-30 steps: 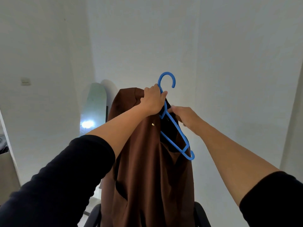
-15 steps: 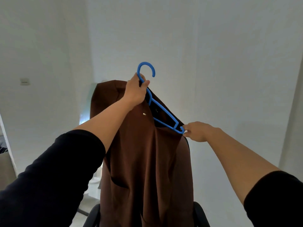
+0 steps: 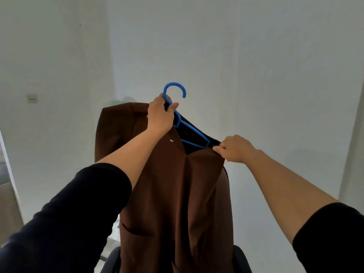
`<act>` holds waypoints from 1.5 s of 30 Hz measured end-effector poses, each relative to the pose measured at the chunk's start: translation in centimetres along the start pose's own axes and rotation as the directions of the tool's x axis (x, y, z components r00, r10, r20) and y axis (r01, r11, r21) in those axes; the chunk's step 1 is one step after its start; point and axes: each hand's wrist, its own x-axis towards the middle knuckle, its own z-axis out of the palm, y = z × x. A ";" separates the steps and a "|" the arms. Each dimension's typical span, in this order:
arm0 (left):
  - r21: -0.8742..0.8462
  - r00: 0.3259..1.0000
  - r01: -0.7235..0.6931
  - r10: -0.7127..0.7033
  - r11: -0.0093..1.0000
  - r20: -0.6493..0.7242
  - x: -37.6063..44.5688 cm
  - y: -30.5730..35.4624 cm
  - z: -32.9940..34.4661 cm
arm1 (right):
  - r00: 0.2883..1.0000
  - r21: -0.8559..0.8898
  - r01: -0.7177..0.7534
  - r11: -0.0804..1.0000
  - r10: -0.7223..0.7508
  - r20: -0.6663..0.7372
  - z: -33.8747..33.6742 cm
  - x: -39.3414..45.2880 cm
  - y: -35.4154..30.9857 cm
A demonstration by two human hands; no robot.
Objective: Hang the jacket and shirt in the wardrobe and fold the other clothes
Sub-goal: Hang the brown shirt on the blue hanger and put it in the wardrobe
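In front of the white wall, the brown jacket (image 3: pixel 177 194) hangs in the air on the blue hanger (image 3: pixel 178 115). The left hand (image 3: pixel 160 117) grips the hanger's neck just under the hook. The right hand (image 3: pixel 234 148), which a second ago was up beside the left, now pinches the jacket's right shoulder at the hanger's end. That shoulder looks nearly seated, so 1 garment seems about ready for the wardrobe, which isn't in view.

A brown jacket (image 3: pixel 177 203) hangs lengthwise on a blue plastic hanger (image 3: pixel 189 129), its dark lining showing at the neck. The hook rises just above the upper grip; one shoulder is pinched at the lower grip.
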 end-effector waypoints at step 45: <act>0.050 0.961 -0.114 0.097 0.992 0.259 -4.3 3.0 0.5 | 0.730 -0.120 -0.232 0.965 0.091 -0.677 -8.0 -9.4 0.9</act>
